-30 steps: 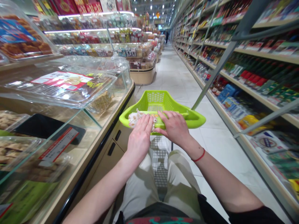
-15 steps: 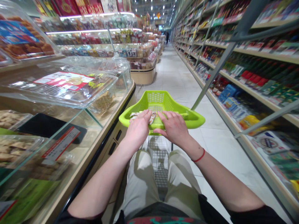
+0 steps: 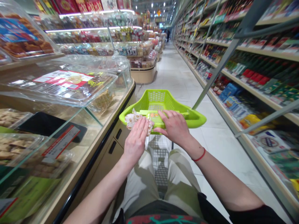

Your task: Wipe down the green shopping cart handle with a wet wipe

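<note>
A lime-green plastic shopping basket rides on a cart in front of me in a shop aisle. My right hand lies flat over the basket's near rim and handle, fingers stretched to the left. My left hand is at the rim's left end, fingers together and pressed against a clear bag of pale snacks that rests on the rim. A red band circles my right wrist.
A glass counter with lidded trays of pastries runs close along the left. Stocked shelves with slanted metal struts line the right. The white tiled aisle stretches ahead, with a distant person at its far end.
The snack bag was flattened under my left hand half a second ago; now it shows again beside the fingers, and my left hand has drawn slightly back toward me.
</note>
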Action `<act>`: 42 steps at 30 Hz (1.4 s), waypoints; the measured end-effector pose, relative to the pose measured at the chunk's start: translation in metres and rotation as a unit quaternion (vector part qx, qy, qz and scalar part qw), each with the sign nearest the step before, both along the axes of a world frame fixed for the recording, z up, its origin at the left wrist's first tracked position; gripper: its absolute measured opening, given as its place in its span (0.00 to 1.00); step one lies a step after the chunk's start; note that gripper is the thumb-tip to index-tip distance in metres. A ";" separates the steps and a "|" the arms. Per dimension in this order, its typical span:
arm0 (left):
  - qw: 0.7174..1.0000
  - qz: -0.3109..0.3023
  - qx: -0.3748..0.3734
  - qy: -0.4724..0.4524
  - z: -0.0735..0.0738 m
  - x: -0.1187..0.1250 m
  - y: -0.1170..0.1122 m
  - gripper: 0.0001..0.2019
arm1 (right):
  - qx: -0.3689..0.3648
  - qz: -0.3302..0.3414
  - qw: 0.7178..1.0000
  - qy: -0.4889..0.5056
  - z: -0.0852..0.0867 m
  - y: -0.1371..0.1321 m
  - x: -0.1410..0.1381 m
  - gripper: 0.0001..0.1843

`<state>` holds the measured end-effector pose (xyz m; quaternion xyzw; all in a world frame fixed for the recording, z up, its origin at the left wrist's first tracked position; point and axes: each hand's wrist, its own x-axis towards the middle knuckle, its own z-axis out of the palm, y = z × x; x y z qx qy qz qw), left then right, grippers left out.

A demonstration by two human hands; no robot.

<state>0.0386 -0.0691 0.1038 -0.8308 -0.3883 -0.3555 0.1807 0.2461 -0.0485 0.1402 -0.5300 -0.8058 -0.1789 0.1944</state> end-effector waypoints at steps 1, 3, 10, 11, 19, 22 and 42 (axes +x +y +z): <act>1.000 0.006 0.010 -0.005 -0.002 -0.006 0.003 0.36 | 0.001 0.000 1.000 0.000 0.000 0.000 0.000 0.43; 0.999 0.026 0.018 -0.026 -0.004 -0.018 0.012 0.38 | 0.001 0.000 1.000 0.000 0.000 -0.001 0.000 0.44; 0.986 0.087 -0.027 -0.139 -0.003 -0.046 0.036 0.45 | 0.001 -0.006 1.000 -0.005 0.000 0.001 0.000 0.45; 0.986 0.086 -0.033 -0.142 -0.004 -0.042 0.035 0.45 | 0.001 -0.007 1.000 -0.006 0.000 0.001 0.000 0.46; 0.997 0.014 -0.010 -0.072 -0.014 0.012 0.001 0.37 | 0.002 -0.003 1.000 0.000 0.000 -0.001 0.003 0.43; 0.998 0.024 0.010 -0.059 -0.014 0.006 0.004 0.36 | 0.007 0.000 1.000 -0.001 0.000 0.000 0.003 0.43; 0.997 0.020 -0.007 -0.070 -0.013 0.015 0.003 0.35 | -0.002 -0.013 1.000 -0.011 0.000 0.001 0.000 0.43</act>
